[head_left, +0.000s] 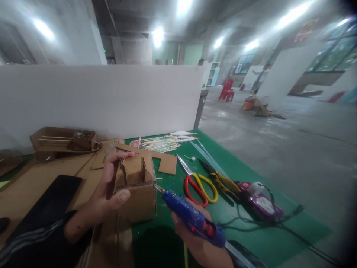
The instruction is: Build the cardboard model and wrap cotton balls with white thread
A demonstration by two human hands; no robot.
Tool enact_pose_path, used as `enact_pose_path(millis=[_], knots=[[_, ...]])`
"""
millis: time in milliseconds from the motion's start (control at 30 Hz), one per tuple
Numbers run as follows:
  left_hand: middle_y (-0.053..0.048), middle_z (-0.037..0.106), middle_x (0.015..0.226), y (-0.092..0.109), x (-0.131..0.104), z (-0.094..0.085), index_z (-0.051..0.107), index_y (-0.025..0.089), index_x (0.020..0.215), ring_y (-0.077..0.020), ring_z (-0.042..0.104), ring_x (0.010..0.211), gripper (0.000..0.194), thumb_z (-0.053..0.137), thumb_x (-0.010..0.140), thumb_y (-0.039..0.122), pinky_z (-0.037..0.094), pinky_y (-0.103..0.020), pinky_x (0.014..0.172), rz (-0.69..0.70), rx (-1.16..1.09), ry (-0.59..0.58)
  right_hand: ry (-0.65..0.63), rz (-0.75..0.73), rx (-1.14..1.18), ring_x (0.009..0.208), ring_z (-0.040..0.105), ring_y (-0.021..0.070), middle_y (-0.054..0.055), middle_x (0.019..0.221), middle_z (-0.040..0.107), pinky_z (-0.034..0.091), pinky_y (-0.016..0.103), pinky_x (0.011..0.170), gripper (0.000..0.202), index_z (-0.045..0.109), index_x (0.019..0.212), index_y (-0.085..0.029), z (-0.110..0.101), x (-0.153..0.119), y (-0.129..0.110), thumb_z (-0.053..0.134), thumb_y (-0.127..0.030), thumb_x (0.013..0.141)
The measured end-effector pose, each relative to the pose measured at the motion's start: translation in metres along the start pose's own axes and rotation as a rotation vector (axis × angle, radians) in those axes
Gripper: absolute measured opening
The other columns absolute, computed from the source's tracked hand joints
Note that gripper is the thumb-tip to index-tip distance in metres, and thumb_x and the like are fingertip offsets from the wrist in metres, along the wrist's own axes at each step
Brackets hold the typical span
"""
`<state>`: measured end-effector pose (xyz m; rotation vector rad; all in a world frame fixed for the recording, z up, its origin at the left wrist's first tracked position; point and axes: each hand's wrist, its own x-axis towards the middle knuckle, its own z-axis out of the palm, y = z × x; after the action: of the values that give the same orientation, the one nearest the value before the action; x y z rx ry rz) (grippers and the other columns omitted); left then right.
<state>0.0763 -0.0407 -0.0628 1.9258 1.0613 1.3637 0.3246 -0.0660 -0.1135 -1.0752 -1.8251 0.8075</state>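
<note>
A cardboard box with two small upright cardboard pieces on its top stands at the near middle of the table. My left hand grips its left side, thumb on the near top edge and fingers reaching along the far side. In my right hand is a blue hot glue gun, a clear glue stick jutting from its back. Its metal nozzle is at the box's near right top corner; whether it touches I cannot tell. Scissors with red and yellow handles lie just right of the box.
Pliers and a purple power strip with black cables lie at right. Wooden sticks and clear glue sticks lie farther back. Cardboard sheets, a black phone-like slab and a cardboard assembly occupy the left. A white partition borders the table.
</note>
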Motion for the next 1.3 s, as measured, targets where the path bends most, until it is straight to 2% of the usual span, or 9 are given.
enact_pose_path(millis=[133, 300, 400, 467, 667, 1033, 1300], knots=[[-0.008, 0.045, 0.139, -0.001, 0.001, 0.000, 0.042, 0.034, 0.133, -0.0396, 0.035, 0.135, 0.055, 0.061, 0.083, 0.049, 0.029, -0.060, 0.113, 0.007, -0.018, 0.006, 0.025, -0.011, -0.028, 0.052, 0.055, 0.0137, -0.002, 0.060, 0.057, 0.046, 0.024, 0.048, 0.017, 0.053, 0.071, -0.021, 0.000, -0.001, 0.003, 0.055, -0.027, 0.087], [-0.007, 0.042, 0.142, -0.002, 0.001, 0.000, 0.040, 0.036, 0.135, -0.0390, 0.031, 0.138, 0.057, 0.061, 0.083, 0.049, 0.029, -0.059, 0.113, -0.001, -0.026, -0.002, 0.032, -0.147, -0.030, 0.051, 0.055, 0.0122, -0.003, 0.061, 0.058, 0.046, 0.021, 0.050, 0.013, 0.056, 0.073, -0.021, 0.000, -0.003, 0.008, 0.057, -0.023, 0.086], [-0.007, 0.043, 0.142, -0.003, 0.001, 0.000, 0.041, 0.035, 0.134, -0.0385, 0.031, 0.138, 0.055, 0.059, 0.084, 0.049, 0.028, -0.059, 0.113, 0.006, -0.048, -0.001, 0.169, -0.225, -0.054, 0.046, 0.054, 0.0115, -0.004, 0.056, 0.057, 0.043, 0.021, 0.045, 0.019, 0.054, 0.068, -0.022, 0.001, -0.003, 0.010, 0.057, -0.026, 0.086], [-0.008, 0.044, 0.141, -0.004, 0.000, 0.000, 0.043, 0.034, 0.133, -0.0389, 0.032, 0.137, 0.055, 0.060, 0.083, 0.048, 0.027, -0.059, 0.114, 0.009, -0.057, 0.010, 0.237, -0.226, -0.076, 0.044, 0.053, 0.0119, -0.004, 0.053, 0.056, 0.043, 0.022, 0.044, 0.023, 0.053, 0.065, -0.022, 0.001, -0.004, 0.010, 0.056, -0.029, 0.087], [-0.008, 0.047, 0.139, -0.007, 0.000, 0.000, 0.043, 0.032, 0.132, -0.0386, 0.036, 0.135, 0.057, 0.062, 0.081, 0.050, 0.029, -0.058, 0.113, -0.011, -0.066, 0.032, 0.077, -0.156, -0.015, 0.048, 0.055, 0.0125, -0.004, 0.058, 0.059, 0.045, 0.022, 0.047, 0.016, 0.054, 0.069, -0.022, -0.004, -0.005, 0.005, 0.058, -0.023, 0.084], [-0.009, 0.046, 0.140, -0.011, -0.003, 0.000, 0.040, 0.032, 0.134, -0.0388, 0.035, 0.137, 0.059, 0.061, 0.082, 0.051, 0.030, -0.056, 0.113, -0.008, -0.077, 0.024, 0.062, -0.126, -0.016, 0.048, 0.050, 0.0106, -0.005, 0.057, 0.053, 0.042, 0.021, 0.048, 0.021, 0.050, 0.068, -0.022, 0.000, -0.009, 0.015, 0.059, -0.025, 0.086], [-0.007, 0.043, 0.143, -0.009, -0.001, 0.000, 0.041, 0.031, 0.133, -0.0366, 0.036, 0.136, 0.057, 0.060, 0.083, 0.050, 0.033, -0.053, 0.112, 0.001, -0.064, 0.018, 0.065, -0.142, 0.008, 0.050, 0.054, 0.0102, -0.005, 0.059, 0.057, 0.044, 0.018, 0.050, 0.014, 0.054, 0.070, -0.022, -0.001, -0.006, 0.006, 0.058, -0.018, 0.084]])
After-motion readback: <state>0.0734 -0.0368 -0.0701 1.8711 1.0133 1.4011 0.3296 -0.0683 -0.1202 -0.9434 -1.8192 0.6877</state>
